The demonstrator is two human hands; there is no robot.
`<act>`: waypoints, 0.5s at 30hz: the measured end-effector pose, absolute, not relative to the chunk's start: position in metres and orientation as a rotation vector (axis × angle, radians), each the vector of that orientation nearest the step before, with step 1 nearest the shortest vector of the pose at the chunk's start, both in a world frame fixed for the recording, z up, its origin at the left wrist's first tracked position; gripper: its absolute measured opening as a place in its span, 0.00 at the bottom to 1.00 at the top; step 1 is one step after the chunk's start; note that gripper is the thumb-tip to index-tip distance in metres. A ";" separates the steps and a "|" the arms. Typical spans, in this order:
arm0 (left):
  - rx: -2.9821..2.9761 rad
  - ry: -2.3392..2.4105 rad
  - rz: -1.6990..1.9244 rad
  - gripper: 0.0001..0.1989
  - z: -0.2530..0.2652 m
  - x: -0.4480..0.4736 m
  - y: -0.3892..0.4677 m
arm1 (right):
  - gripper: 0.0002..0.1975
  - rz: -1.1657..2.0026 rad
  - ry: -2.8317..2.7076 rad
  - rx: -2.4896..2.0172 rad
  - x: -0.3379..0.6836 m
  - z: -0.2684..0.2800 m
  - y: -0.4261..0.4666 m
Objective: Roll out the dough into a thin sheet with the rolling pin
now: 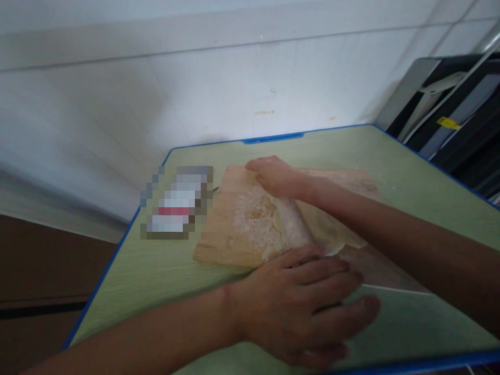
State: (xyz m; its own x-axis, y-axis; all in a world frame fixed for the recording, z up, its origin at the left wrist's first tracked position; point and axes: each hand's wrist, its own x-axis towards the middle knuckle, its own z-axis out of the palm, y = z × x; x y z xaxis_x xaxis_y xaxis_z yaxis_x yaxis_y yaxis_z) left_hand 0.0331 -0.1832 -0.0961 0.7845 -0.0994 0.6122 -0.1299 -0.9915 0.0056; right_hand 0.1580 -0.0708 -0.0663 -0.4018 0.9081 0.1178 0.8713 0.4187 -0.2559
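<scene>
A pale, flour-dusted roll of dough (294, 223) lies across a wooden board (219, 229); whether a rolling pin is inside it I cannot see. My right hand (279, 178) rests over its far end, fingers stretched out to the left. At the near end is my left hand (300, 302), its fingers spread and reaching right, palm hidden. To the right of the roll, partly under my right forearm, a flat thin sheet of dough (328, 229) continues from it. Loose flour (253, 213) is scattered over the board to the left of the roll.
The board stands on a light green table (156, 265) with a blue edge. Left of the board lies a pixelated rectangular object (177, 200). A white wall (234, 88) rises behind the table. Dark objects with a metal frame (449, 109) stand beyond its right side.
</scene>
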 end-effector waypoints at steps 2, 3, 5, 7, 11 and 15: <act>2.921 -0.178 0.974 0.19 -0.097 0.034 -0.183 | 0.19 0.213 -2.409 -1.594 0.173 -0.062 -0.073; 2.921 -0.179 0.962 0.19 -0.097 0.033 -0.183 | 0.20 0.204 -2.394 -1.609 0.181 -0.060 -0.075; 2.910 -0.181 0.956 0.18 -0.098 0.033 -0.183 | 0.22 0.183 -2.361 -1.629 0.193 -0.055 -0.081; 2.891 -0.184 0.965 0.18 -0.099 0.031 -0.183 | 0.24 0.166 -2.334 -1.625 0.202 -0.053 -0.087; 2.860 -0.221 0.952 0.21 -0.100 0.030 -0.182 | 0.26 0.176 -2.308 -1.576 0.206 -0.056 -0.090; 2.835 -0.250 0.955 0.21 -0.098 0.030 -0.180 | 0.25 0.198 -2.277 -1.550 0.197 -0.063 -0.087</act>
State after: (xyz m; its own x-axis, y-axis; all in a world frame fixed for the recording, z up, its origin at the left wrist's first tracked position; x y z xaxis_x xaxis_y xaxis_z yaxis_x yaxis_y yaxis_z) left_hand 0.0299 -0.1796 -0.0980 0.7848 -0.1120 0.6095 -0.2006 -0.9765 0.0789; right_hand 0.1970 -0.0870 -0.0634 -0.3213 0.9191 0.2279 0.8659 0.3826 -0.3223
